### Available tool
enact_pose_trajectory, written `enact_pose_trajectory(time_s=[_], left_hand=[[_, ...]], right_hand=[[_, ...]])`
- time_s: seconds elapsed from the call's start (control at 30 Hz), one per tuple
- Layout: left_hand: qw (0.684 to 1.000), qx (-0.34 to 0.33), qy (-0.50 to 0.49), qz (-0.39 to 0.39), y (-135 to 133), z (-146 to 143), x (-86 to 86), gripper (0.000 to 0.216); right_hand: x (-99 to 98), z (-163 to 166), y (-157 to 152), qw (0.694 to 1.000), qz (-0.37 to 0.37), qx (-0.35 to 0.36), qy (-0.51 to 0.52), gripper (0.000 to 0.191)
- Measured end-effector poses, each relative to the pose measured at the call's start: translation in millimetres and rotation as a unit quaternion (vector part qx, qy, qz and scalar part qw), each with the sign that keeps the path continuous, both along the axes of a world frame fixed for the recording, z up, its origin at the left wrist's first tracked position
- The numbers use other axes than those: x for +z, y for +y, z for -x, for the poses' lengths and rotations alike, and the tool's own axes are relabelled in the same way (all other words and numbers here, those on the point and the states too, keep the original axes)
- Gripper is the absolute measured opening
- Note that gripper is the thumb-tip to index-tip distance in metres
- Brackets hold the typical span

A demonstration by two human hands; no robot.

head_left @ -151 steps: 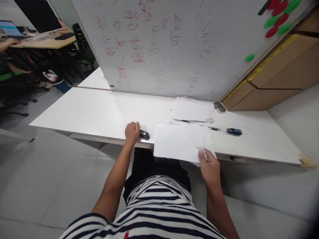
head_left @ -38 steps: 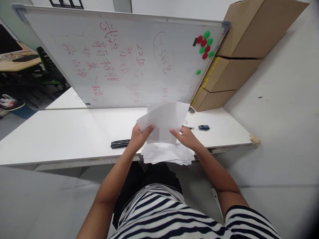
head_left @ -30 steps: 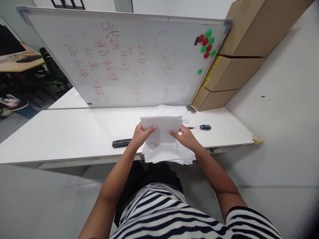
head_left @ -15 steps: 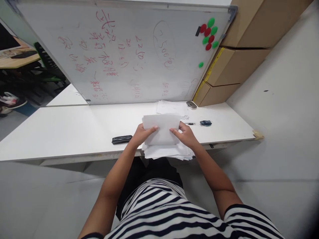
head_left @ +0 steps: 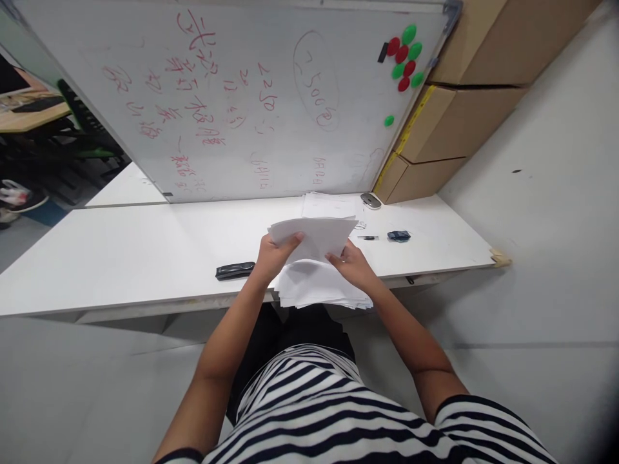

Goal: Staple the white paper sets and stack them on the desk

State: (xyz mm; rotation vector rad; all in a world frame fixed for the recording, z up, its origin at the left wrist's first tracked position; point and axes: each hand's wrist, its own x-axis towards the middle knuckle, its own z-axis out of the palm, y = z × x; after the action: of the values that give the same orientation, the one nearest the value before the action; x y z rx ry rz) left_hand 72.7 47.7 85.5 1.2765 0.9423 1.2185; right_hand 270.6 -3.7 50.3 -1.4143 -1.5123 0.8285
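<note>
Between my two hands I hold some white paper sheets (head_left: 314, 237), bowed in the middle. My left hand (head_left: 280, 253) is closed on their left side, thumb on top. On the right side, my right hand (head_left: 353, 261) grips them the same way; the fingers underneath are mostly hidden. Below the held sheets, a loose stack of paper (head_left: 322, 290) lies at the table's front edge and sticks out past it. Another pile of printed sheets (head_left: 329, 205) lies behind, by the whiteboard.
On the white table (head_left: 145, 251), a black stapler-like object (head_left: 235, 270) lies left of my hands. To the right are a pen (head_left: 368, 238), a small dark blue object (head_left: 399, 236) and a computer mouse (head_left: 370, 201). A whiteboard (head_left: 217, 116) and cardboard boxes (head_left: 464, 122) stand behind.
The held sheets have gone from flat to bowed, and their lower edge has risen, showing more of the stack beneath. Both hands still grip them. The view has shifted slightly.
</note>
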Motion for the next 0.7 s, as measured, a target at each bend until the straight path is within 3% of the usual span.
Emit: enact_pose_trajectory(time_s=[0.17,0.3,0.4,0.53,0.7], left_hand=[[1.000,-0.008,0.007,-0.010,-1.7,-0.2,0.8,0.043],[0.998,-0.055,0.009,0.008,-2.5,2.5,1.8,0.044],[0.997,-0.071,0.011,0.020,-3.0,3.3,2.6,0.046],[0.998,-0.064,0.012,0.017,-4.6,3.3,6.2,0.043],[1.000,-0.022,0.015,-0.002,-9.4,2.6,15.1,0.041]], right_hand=[[-2.7,2.2,-0.7,1.000,-0.005,-0.021,0.004,0.046],[-2.5,-0.7,-2.8,0.998,-0.012,0.002,0.068,0.053],[-5.9,1.2,-3.8,0.994,-0.010,0.014,0.105,0.067],[-14.4,9.3,-4.7,0.982,-0.071,-0.003,0.172,0.099],[-18.2,20.0,-7.1,0.979,-0.117,-0.023,0.167,0.101]])
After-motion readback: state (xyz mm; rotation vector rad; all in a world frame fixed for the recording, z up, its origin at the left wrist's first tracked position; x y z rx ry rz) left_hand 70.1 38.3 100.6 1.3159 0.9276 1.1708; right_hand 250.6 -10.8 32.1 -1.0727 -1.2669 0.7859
